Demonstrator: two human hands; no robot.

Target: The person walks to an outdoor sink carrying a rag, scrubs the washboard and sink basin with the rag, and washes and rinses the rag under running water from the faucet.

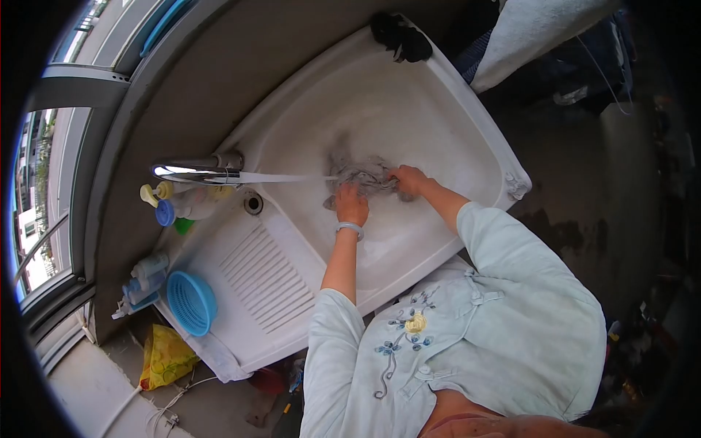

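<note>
A wet grey cloth (pixel 369 175) lies bunched in the basin of the white sink (pixel 292 131). Water pours onto it from the chrome faucet (pixel 197 172). My left hand (pixel 350 204), with a pale bracelet at the wrist, presses into the cloth's near left edge, fingers bent over it. On the cloth's right side my right hand (pixel 410 181) has its fingers closed round a fold. Parts of the fingertips are hidden in the cloth.
Left of the basin is a ribbed washboard (pixel 266 277) with a blue basket (pixel 191 303) beside it. Bottles (pixel 150 274) stand along the wall side. A yellow bag (pixel 166 356) lies below. Black cloth (pixel 400 38) hangs on the far rim.
</note>
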